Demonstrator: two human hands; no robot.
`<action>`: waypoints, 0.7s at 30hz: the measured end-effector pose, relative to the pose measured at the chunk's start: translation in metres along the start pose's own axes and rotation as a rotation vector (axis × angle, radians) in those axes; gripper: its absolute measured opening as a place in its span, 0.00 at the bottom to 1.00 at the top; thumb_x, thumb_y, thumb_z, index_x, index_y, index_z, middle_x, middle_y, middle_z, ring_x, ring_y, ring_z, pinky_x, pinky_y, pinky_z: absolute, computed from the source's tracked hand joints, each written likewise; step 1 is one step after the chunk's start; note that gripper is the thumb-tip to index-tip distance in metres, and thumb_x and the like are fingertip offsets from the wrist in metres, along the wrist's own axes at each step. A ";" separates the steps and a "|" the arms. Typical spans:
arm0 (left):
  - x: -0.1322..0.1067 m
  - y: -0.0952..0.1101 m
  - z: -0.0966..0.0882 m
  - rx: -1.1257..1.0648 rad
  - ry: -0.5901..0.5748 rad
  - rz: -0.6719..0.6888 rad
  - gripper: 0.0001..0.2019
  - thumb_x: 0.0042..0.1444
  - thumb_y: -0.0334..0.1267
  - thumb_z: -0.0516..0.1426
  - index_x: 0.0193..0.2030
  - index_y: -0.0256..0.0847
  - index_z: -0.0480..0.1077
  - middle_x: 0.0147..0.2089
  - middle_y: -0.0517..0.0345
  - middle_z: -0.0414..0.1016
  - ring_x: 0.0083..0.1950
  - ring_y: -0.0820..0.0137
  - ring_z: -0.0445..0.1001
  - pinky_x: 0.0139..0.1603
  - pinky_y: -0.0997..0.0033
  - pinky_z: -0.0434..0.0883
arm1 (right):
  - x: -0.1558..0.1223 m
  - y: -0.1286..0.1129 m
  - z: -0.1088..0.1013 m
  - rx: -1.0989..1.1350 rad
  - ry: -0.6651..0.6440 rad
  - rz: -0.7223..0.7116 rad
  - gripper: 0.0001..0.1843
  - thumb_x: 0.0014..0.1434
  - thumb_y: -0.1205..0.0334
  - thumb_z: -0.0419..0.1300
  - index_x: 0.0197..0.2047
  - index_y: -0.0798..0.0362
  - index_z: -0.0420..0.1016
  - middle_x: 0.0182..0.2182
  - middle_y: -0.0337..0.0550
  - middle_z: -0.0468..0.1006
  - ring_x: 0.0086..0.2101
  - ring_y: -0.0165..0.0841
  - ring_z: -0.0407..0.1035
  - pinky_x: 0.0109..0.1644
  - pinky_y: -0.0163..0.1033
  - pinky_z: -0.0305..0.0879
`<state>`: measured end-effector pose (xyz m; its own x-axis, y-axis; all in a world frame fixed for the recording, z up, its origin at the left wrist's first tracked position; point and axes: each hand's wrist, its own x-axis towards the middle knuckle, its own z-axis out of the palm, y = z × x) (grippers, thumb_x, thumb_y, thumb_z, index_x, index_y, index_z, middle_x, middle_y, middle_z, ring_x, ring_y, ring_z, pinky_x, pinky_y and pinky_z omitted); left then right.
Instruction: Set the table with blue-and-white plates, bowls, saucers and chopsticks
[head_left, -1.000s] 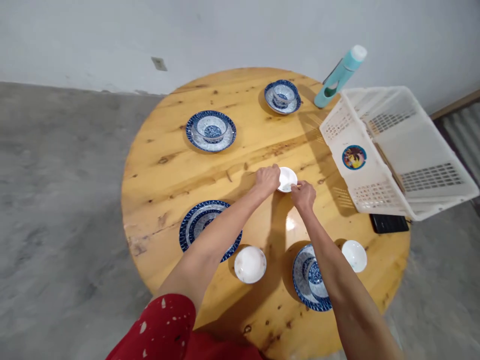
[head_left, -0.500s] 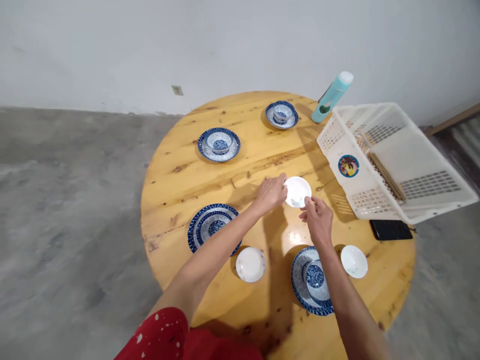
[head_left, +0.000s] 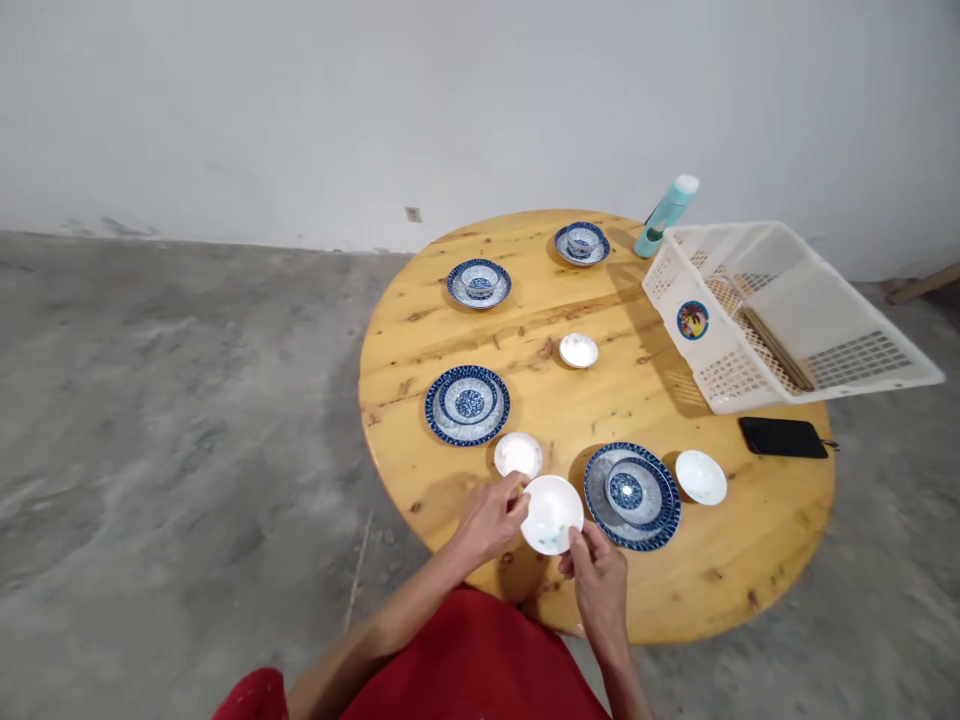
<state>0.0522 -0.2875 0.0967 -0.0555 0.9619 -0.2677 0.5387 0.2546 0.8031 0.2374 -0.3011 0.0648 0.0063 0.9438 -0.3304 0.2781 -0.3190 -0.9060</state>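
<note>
A small white bowl (head_left: 552,512) is held above the table's near edge. My left hand (head_left: 491,518) pinches its left rim, and my right hand (head_left: 601,578) grips it at the lower right. Just beyond it a white bowl (head_left: 517,455) stands on the table, close to a blue-and-white plate (head_left: 432,402) with a matching bowl (head_left: 470,401) on it. To the right of my hands lies another patterned plate (head_left: 600,515) carrying a bowl (head_left: 636,492). Beside that is a white bowl (head_left: 701,477). One more white bowl (head_left: 578,350) sits mid-table.
Two more plates, a left one (head_left: 454,293) and a right one (head_left: 561,247), hold bowls at the table's (head_left: 405,350) far side. A turquoise bottle (head_left: 667,213) stands by a white plastic basket (head_left: 720,355) with chopsticks (head_left: 776,350) inside. A black phone (head_left: 784,437) lies in front of it.
Both hands have drawn back from mid-table toward my body with a white bowl between them. A white bowl now stands mid-table, near where they were. The view has shifted.
</note>
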 end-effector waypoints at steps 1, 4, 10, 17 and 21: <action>-0.019 -0.009 0.004 -0.034 0.019 -0.026 0.15 0.63 0.43 0.48 0.45 0.42 0.73 0.25 0.64 0.69 0.27 0.71 0.65 0.31 0.72 0.57 | -0.013 0.007 0.004 0.008 -0.038 0.009 0.20 0.59 0.41 0.57 0.32 0.50 0.72 0.17 0.36 0.68 0.19 0.32 0.62 0.23 0.36 0.60; -0.075 -0.034 0.015 -0.104 0.080 -0.124 0.15 0.64 0.47 0.48 0.39 0.41 0.71 0.26 0.62 0.68 0.28 0.71 0.65 0.31 0.73 0.59 | -0.044 0.026 0.020 0.038 -0.174 0.051 0.20 0.60 0.41 0.54 0.30 0.50 0.70 0.16 0.35 0.66 0.18 0.32 0.61 0.22 0.36 0.57; -0.148 -0.061 0.025 -0.269 0.168 -0.278 0.13 0.64 0.48 0.47 0.37 0.42 0.66 0.28 0.63 0.68 0.26 0.71 0.68 0.31 0.72 0.63 | -0.074 0.039 0.046 0.030 -0.354 -0.009 0.17 0.59 0.47 0.55 0.32 0.52 0.72 0.19 0.35 0.67 0.18 0.30 0.61 0.23 0.35 0.57; -0.148 -0.077 -0.006 -0.288 0.153 -0.183 0.15 0.63 0.50 0.48 0.36 0.42 0.67 0.26 0.62 0.69 0.28 0.69 0.70 0.32 0.71 0.64 | -0.080 0.023 0.070 -0.025 -0.290 -0.058 0.16 0.58 0.47 0.55 0.31 0.52 0.71 0.18 0.34 0.67 0.17 0.30 0.62 0.23 0.35 0.58; -0.150 -0.115 -0.054 -0.275 0.141 -0.120 0.15 0.64 0.50 0.48 0.39 0.42 0.68 0.28 0.62 0.71 0.29 0.69 0.72 0.34 0.71 0.65 | -0.083 0.008 0.127 -0.024 -0.282 -0.086 0.16 0.57 0.48 0.54 0.28 0.52 0.68 0.18 0.34 0.67 0.17 0.29 0.62 0.21 0.34 0.57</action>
<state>-0.0462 -0.4557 0.0734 -0.2310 0.9228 -0.3085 0.2747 0.3660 0.8891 0.1174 -0.3927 0.0515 -0.2846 0.9049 -0.3166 0.2884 -0.2341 -0.9284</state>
